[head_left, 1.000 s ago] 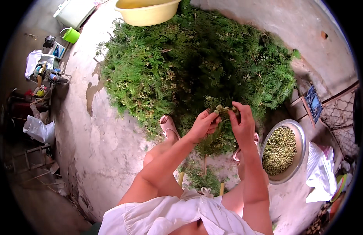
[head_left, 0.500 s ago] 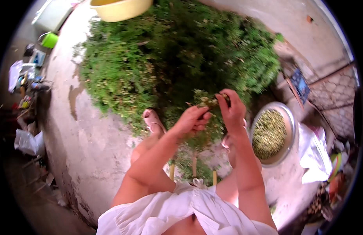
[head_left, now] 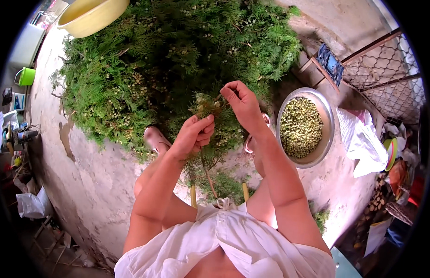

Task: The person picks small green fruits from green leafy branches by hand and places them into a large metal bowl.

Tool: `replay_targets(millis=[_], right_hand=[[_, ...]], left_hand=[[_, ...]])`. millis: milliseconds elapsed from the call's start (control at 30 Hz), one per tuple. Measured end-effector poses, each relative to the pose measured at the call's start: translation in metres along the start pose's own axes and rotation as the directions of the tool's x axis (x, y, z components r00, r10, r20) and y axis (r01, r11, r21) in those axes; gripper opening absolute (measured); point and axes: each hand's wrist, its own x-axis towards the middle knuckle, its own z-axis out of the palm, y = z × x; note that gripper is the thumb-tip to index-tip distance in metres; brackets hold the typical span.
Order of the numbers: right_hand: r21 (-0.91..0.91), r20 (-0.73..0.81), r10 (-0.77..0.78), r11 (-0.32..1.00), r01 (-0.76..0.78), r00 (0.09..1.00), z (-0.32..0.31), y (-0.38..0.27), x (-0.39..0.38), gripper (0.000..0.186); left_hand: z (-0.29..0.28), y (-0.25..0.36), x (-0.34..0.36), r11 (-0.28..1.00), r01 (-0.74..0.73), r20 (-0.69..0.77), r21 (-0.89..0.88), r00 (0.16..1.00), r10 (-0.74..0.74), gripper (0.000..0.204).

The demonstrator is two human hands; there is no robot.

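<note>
Both hands at a leafy sprig, with the basin by the right foot.
We see the left hand [head_left: 195,133] grasping the sprig [head_left: 203,103], thumb on top, probably to steady its cone-bearing end before the right hand [head_left: 242,104]. The right grip has thumb and forefinger bent together just beside the sprig; we cannot tell whether anything is pinched there. The sprig is between the knees, in front of the green pile [head_left: 106,88], where both hands meet comfortably. We judge the metal basin [head_left: 328,132] of small round cones [head_left: 301,127] is set on the right floor [head_left: 338,194] for easy reach.
</note>
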Motion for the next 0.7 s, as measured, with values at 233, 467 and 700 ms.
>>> replay_targets(millis=[233, 467, 700], right_hand=[[0.275, -0.058, 0.154, 0.952, -0.133, 0.986, -0.008, 0.005, 0.002, 0.02], [0.317, -0.074, 0.223, 0.93, -0.189, 0.972, -0.016, 0.008, 0.001, 0.022], [0.676, -0.123, 0.268, 0.727, -0.117, 0.956, -0.072, -0.003, 0.015, 0.024]], left_hand=[[0.02, 0.0, 0.0, 0.998, -0.019, -0.085, 0.067, 0.996, 0.025, 0.03], [0.017, -0.005, 0.003, 0.986, -0.015, -0.061, 0.163, 0.998, 0.025, 0.029], [0.017, -0.002, -0.011, 0.987, -0.054, -0.052, 0.154, 0.997, 0.063, 0.027]])
